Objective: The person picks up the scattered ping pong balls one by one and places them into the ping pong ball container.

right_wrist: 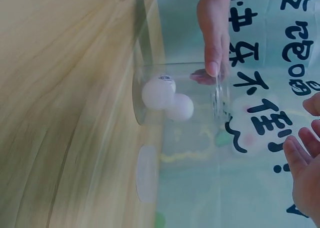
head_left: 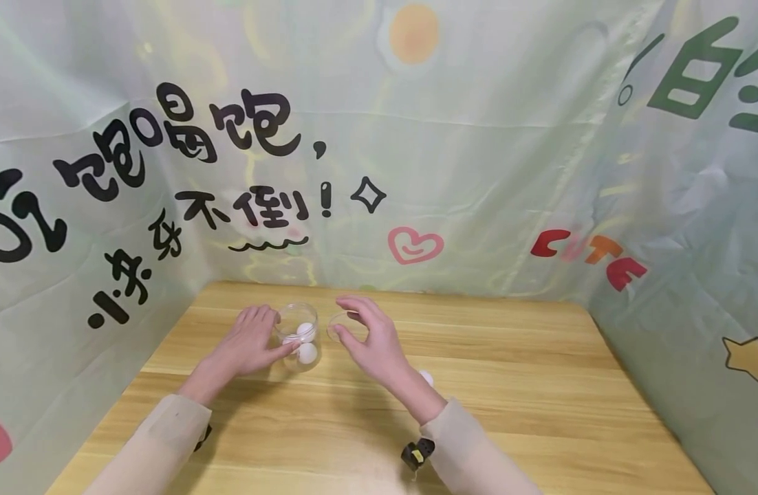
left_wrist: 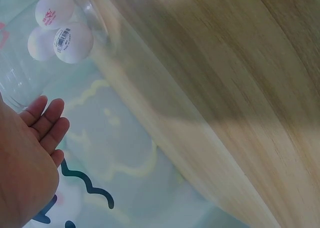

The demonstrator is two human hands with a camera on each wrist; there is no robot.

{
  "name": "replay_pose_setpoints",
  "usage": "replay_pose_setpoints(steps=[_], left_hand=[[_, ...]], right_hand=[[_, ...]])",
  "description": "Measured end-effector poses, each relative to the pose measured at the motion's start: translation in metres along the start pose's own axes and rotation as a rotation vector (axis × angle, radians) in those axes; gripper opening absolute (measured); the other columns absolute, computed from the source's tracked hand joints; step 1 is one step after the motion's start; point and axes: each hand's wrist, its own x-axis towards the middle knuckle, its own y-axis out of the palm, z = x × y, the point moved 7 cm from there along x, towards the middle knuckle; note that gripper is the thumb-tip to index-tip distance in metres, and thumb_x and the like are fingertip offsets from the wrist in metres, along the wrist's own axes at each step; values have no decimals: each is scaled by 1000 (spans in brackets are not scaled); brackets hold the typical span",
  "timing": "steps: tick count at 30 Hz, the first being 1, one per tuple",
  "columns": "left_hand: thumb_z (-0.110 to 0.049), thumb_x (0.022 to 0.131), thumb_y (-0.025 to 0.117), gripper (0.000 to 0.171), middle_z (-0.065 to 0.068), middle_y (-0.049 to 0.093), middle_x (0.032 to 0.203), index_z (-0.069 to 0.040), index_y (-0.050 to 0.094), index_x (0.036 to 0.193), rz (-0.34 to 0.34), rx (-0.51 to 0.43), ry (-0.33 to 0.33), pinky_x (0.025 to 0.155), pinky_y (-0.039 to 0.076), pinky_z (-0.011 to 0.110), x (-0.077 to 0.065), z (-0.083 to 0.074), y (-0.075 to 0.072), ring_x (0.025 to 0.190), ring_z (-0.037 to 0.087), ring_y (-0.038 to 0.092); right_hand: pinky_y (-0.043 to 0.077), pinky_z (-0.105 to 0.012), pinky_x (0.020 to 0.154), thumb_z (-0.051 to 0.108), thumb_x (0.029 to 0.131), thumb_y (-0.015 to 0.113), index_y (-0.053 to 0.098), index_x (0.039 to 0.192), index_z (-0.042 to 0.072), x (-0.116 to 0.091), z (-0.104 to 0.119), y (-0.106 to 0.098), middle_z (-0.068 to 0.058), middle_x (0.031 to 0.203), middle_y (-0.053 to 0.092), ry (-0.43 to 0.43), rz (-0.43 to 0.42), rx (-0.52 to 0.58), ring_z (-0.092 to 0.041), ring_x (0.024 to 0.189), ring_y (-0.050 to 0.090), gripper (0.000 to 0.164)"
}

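Observation:
A clear jar (head_left: 296,328) stands upright on the table with three white ping-pong balls (left_wrist: 70,41) inside, some showing printed marks. My left hand (head_left: 250,342) grips the jar close to its rim, thumb on the near side and fingers behind. In the right wrist view the left thumb and fingertips show at the jar's mouth. To the right of the jar, a round clear lid (right_wrist: 146,174) lies flat on the wood. My right hand (head_left: 374,342) hovers above the lid with thumb and fingers spread apart, holding nothing.
Another white ball (head_left: 426,377) lies on the table, partly hidden by the right forearm. The wooden table (head_left: 509,385) ends at printed cloth walls (head_left: 490,172) behind and on both sides.

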Motion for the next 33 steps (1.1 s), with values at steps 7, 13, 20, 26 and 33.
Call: replay_pose_setpoints(steps=[7,13,20,26,33], left_hand=[[-65,94,63,71,11,55,109,2,57,116,12,4,-4,104,37,53,-1,2,2,105,33,48],[-65,94,62,70,12,55,110,2,56,115,17,4,-11,104,37,53,-1,1,2,105,33,47],[-64,94,63,69,11,55,109,1,56,115,13,5,-7,103,37,53,-1,0,2,105,33,47],[-64,94,63,68,11,55,108,1,56,114,12,10,-2,104,38,54,-2,0,3,106,34,48],[-61,94,65,66,12,55,109,1,55,114,3,10,0,103,38,54,-1,0,1,106,34,48]], right_hand=[[52,-34,104,-5,92,73,64,130,-2,-7,0,-19,-15,136,63,-15,-38,25,-27,127,61,39],[52,-34,104,-7,91,74,64,131,1,-14,-3,-34,-16,137,62,-12,-65,12,-28,127,61,42],[52,-36,104,-5,92,74,65,133,3,-25,-11,-50,-14,136,63,8,-90,-16,-27,126,61,42],[52,-36,104,-3,94,74,65,134,7,-37,-21,-66,-11,135,64,59,-85,-61,-27,126,62,42],[53,-38,103,-2,94,74,65,132,7,-49,-34,-80,-12,132,65,91,-56,-95,-31,123,63,40]])
